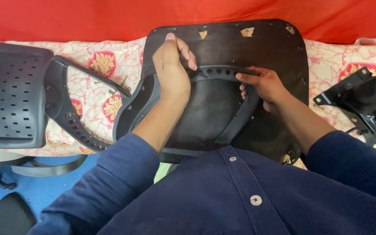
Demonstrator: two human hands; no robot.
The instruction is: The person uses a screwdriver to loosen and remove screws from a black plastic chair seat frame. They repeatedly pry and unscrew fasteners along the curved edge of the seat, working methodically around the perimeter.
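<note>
Floral bedsheet (96, 93): 2 hands (172, 72) (264, 85), 1 armrest (223, 82).

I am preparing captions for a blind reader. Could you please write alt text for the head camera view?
Both hands grip a curved black plastic armrest bracket lying on an upturned black seat base: the left hand at its top, the right hand on its right side. A second bracket and a perforated backrest lie left on a floral cloth.
</note>
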